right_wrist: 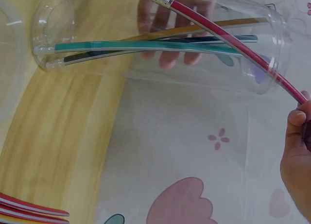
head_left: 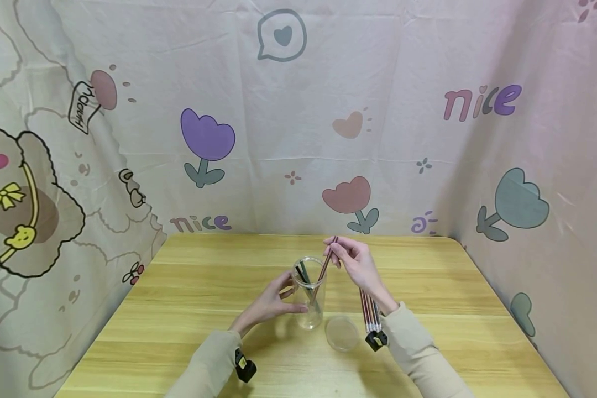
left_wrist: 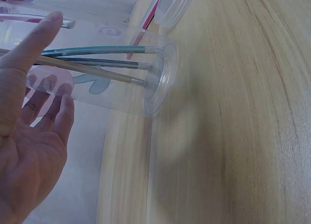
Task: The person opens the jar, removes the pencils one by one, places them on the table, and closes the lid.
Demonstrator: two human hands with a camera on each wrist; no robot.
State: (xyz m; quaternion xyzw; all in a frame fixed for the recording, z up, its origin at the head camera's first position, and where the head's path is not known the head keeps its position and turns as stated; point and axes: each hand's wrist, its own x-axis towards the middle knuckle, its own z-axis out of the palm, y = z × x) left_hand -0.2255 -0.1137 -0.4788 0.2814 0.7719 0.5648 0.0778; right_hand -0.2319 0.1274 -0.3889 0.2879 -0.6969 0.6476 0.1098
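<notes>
My left hand (head_left: 271, 301) grips a clear plastic jar (head_left: 310, 320) standing upright on the table, thumb on one side and fingers around the other. Through its wall show several pencils with eraser ends down, among them a teal pencil (right_wrist: 112, 45), a dark pencil (right_wrist: 92, 56) and a gold pencil (left_wrist: 104, 74). Above the rim, my right hand (head_left: 358, 264) pinches a red pencil (right_wrist: 214, 35) near its upper end. This red pencil slants into the mouth of the jar, eraser end inside and above the jar's bottom.
Right of the jar a round clear lid (head_left: 342, 334) lies flat on the wooden table (head_left: 219, 265). More pencils (head_left: 370, 310) lie side by side beneath the right wrist, partly hidden by it. A printed cloth (head_left: 288, 138) hangs behind the table.
</notes>
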